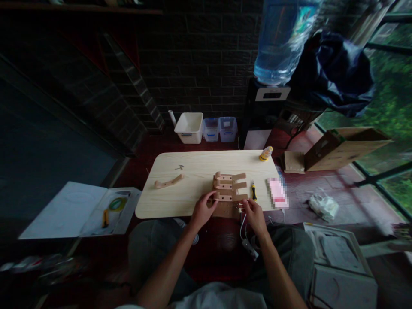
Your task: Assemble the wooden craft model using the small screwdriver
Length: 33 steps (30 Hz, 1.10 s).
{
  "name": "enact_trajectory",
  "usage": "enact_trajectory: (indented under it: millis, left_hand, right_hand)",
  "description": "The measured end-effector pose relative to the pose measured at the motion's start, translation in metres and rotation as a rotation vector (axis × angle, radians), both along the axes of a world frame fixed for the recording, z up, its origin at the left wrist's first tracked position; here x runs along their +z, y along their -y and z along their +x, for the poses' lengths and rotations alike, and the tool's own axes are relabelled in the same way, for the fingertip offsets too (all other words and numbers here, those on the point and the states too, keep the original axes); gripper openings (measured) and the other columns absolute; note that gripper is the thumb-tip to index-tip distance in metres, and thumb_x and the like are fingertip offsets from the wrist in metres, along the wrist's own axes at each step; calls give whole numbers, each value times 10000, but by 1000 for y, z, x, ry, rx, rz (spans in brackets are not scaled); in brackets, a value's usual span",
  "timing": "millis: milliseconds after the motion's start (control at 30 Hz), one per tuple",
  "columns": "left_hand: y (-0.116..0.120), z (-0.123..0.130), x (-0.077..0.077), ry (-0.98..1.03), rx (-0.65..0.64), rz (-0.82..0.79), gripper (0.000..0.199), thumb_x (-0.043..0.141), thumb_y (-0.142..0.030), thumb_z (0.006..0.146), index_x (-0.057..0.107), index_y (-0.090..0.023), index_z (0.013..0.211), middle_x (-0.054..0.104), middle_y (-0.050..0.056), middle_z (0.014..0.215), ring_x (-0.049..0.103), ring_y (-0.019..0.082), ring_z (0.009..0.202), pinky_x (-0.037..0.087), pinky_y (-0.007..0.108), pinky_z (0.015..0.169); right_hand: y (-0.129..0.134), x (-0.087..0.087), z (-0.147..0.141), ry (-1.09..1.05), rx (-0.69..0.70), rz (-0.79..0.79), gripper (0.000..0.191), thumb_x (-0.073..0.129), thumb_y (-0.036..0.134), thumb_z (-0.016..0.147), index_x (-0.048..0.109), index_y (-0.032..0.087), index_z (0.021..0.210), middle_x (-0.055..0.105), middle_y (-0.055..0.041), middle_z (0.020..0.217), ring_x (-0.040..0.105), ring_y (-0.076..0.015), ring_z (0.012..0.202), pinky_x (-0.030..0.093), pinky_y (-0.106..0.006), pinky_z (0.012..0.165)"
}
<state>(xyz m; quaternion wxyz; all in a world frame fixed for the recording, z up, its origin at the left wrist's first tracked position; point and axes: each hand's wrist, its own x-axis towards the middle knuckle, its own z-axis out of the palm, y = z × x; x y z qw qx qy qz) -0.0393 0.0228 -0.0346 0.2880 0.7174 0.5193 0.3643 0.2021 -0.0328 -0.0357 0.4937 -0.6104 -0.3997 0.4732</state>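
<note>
A wooden board (225, 210) lies at the near edge of the table, bearing three curved wooden hooks side by side, with dark holes or screw heads showing along them. My left hand (204, 211) has its thumb and forefinger around the rounded left end of the nearest wooden hook (227, 198). At that hook's flat right end, the thumb and fingers of my right hand (254, 214) are pinched together; what lies between them is too small to make out. A yellow and black screwdriver (254, 191) rests just beyond my right hand.
Another curved wooden hook (169, 182) and a few small screws (179, 167) lie on the left of the pale table (193, 161). A yellow-capped clear bottle (265, 153) stands at the far right corner. A blurred pink item (277, 192) sits by the right edge; a white cable hangs below.
</note>
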Motion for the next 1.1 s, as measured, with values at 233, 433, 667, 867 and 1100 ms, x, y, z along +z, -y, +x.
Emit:
enact_trajectory:
  millis: [233,433,667,867,1100]
  left_hand:
    - [0,1,2,13,-3,1,377,628,-317,925,626,-268,1299,725,57,1200,706,188,1041,589,354,932]
    - [1,1,3,7,7,26,384,647,-301,910,634,-260,1292,729,62,1190,702,192,1053,588,356,938]
    - [-3,1,8,-4,18,25,404,661,-336,905,632,-258,1300,740,55,1174,721,194,986,604,357,906]
    - [-10,4,17,18,-1,13,397,647,-356,918,633,-256,1303,750,48,1149,724,195,992,604,346,906]
    - [-8,3,13,7,-10,8,398,650,-366,920,633,-265,1305,752,43,1146,727,192,988,600,345,921]
  right_hand:
    - [-2,1,0,-1,5,9,600,570,762,839,683,195,1001,786,-124,980,751,-290,872,606,-388,727]
    - [0,3,-3,-4,-3,-4,611,565,771,834,681,197,1006,785,-133,1003,752,-291,860,607,-380,697]
    - [-4,19,1,56,2,23,623,542,770,850,714,189,991,786,-147,1031,747,-303,899,607,-386,718]
    - [-12,29,7,48,6,63,639,515,770,871,740,186,1004,786,-149,1042,749,-307,913,604,-408,772]
    - [-11,20,9,63,10,29,675,487,790,869,736,187,1043,787,-143,1044,753,-296,894,598,-386,749]
